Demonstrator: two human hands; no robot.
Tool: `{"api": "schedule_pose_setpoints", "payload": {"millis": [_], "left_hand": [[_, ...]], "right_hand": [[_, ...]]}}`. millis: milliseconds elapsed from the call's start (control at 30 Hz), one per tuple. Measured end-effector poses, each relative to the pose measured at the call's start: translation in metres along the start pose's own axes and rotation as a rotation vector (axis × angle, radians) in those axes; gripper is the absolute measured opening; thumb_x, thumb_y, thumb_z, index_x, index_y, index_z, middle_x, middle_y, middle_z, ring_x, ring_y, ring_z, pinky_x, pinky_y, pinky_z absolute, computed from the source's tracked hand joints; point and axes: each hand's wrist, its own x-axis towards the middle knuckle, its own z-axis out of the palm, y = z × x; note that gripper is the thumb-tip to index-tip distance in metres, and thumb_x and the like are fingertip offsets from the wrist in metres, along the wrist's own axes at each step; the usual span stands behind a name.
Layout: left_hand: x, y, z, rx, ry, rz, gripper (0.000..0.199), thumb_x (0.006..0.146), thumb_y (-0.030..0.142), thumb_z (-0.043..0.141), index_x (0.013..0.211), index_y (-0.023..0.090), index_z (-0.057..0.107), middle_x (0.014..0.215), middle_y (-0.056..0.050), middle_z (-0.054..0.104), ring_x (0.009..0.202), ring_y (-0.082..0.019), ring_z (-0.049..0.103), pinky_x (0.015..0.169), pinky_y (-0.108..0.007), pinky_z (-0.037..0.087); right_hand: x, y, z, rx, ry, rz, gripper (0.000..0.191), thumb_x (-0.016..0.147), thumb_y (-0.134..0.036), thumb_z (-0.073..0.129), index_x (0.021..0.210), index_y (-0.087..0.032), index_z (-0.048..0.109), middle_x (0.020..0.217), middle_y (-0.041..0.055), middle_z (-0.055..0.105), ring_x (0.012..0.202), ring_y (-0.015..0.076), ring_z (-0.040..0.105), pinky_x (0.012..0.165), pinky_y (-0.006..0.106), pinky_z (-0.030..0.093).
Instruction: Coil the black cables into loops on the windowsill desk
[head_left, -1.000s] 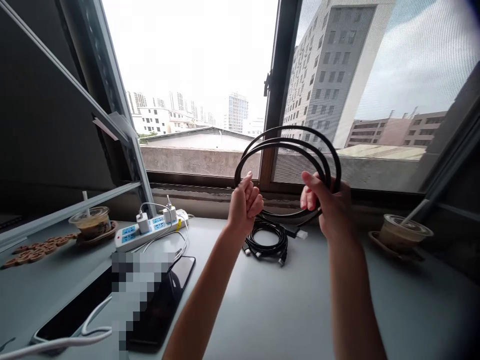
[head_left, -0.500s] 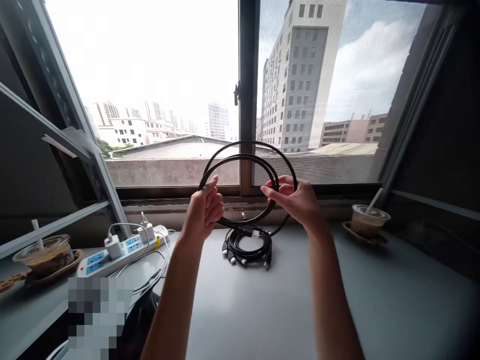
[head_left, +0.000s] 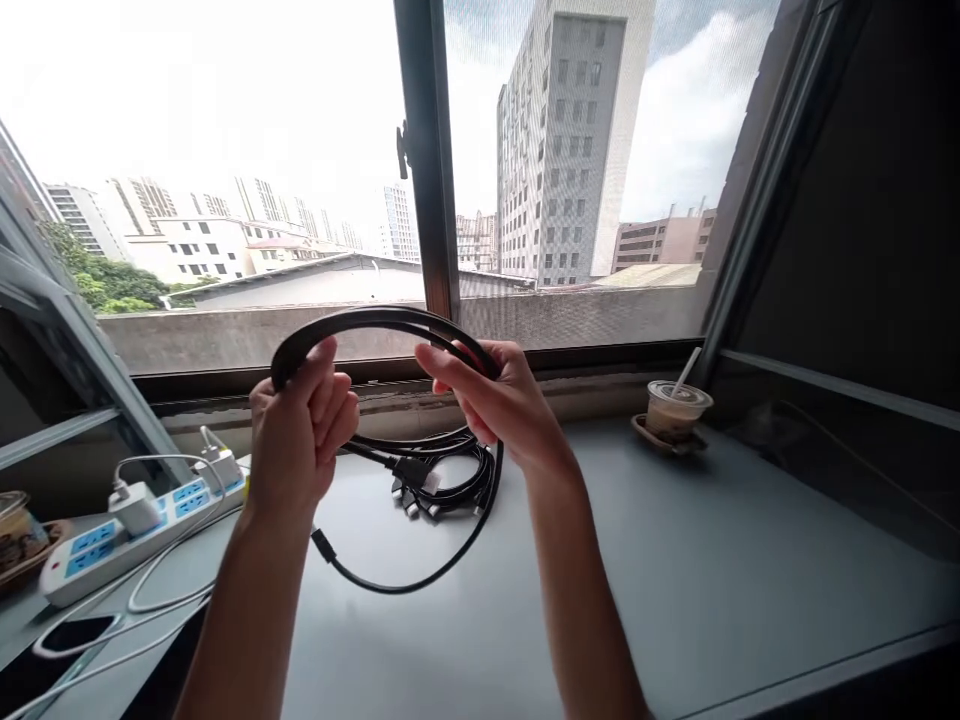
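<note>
Between my two hands hangs a coiled black cable, its loops gathered into a bundle above the table. My left hand is closed round the left side of the coil. On the right side, my right hand grips the loops between thumb and fingers. One end of the cable dangles in a wide curve and finishes in a small black plug beside my left wrist. A larger plug with a pale tip shows below the coil. Behind it, a second bundle of black cables with several plugs lies on the table.
A white power strip with blue sockets and plugged-in chargers lies at the left. White cords and a phone are near it. Lidded drink cups stand at far left and right. A window rises behind the grey table.
The view has turned to the right. The cable's open round loops are now gathered closer together, and a loose end has come down with its plug showing. My right hand has closed on the loops.
</note>
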Motion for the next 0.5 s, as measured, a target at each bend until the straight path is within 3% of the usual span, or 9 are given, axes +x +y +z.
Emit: {"api": "schedule_pose_setpoints", "payload": {"millis": [67,133,233,367,500], "left_hand": [[0.008,-0.013,-0.002,0.136,0.040,0.057,0.047,0.076,0.029,0.059,0.039,0.017,0.033,0.031,0.007,0.028,0.026,-0.006,0.037,0.032,-0.019,0.027],[0.017,-0.029,-0.004,0.320,0.044,0.073,0.040,0.075,0.034,0.059,0.042,0.017,0.043,0.034,0.005,0.039,0.034,-0.010,0.051,0.040,-0.020,0.040],[0.024,-0.048,-0.008,0.490,-0.093,-0.134,0.032,0.075,0.038,0.056,0.052,0.015,0.055,0.045,0.000,0.056,0.040,-0.014,0.058,0.044,-0.021,0.045],[0.021,-0.061,-0.012,0.548,-0.334,-0.477,0.036,0.080,0.036,0.041,0.054,0.016,0.056,0.045,-0.004,0.059,0.041,-0.018,0.059,0.044,-0.025,0.047],[0.013,-0.065,-0.011,0.544,-0.549,-0.587,0.047,0.083,0.038,0.033,0.053,0.015,0.061,0.053,-0.011,0.065,0.044,-0.019,0.060,0.054,-0.030,0.050]], "right_hand": [[-0.004,-0.007,-0.006,0.067,-0.091,0.037,0.025,0.071,-0.042,0.065,0.065,-0.018,0.060,0.035,-0.0114,0.033,0.026,0.0011,0.024,0.024,0.015,0.015],[-0.005,-0.009,-0.011,0.087,-0.094,0.052,0.022,0.072,-0.041,0.065,0.075,-0.019,0.065,0.036,-0.0117,0.031,0.028,0.0008,0.021,0.025,0.016,0.013],[-0.002,-0.007,-0.012,0.052,0.037,0.049,0.025,0.072,-0.041,0.065,0.080,-0.018,0.069,0.038,-0.0109,0.030,0.030,0.0009,0.020,0.026,0.016,0.014],[0.000,-0.003,-0.005,-0.023,0.207,0.020,0.025,0.070,-0.041,0.066,0.076,-0.016,0.071,0.037,-0.0094,0.033,0.029,0.0008,0.019,0.026,0.017,0.012],[-0.005,-0.007,0.003,-0.088,0.286,-0.036,0.024,0.067,-0.039,0.068,0.070,-0.015,0.071,0.035,-0.0085,0.033,0.028,0.0012,0.019,0.027,0.019,0.009]]}}
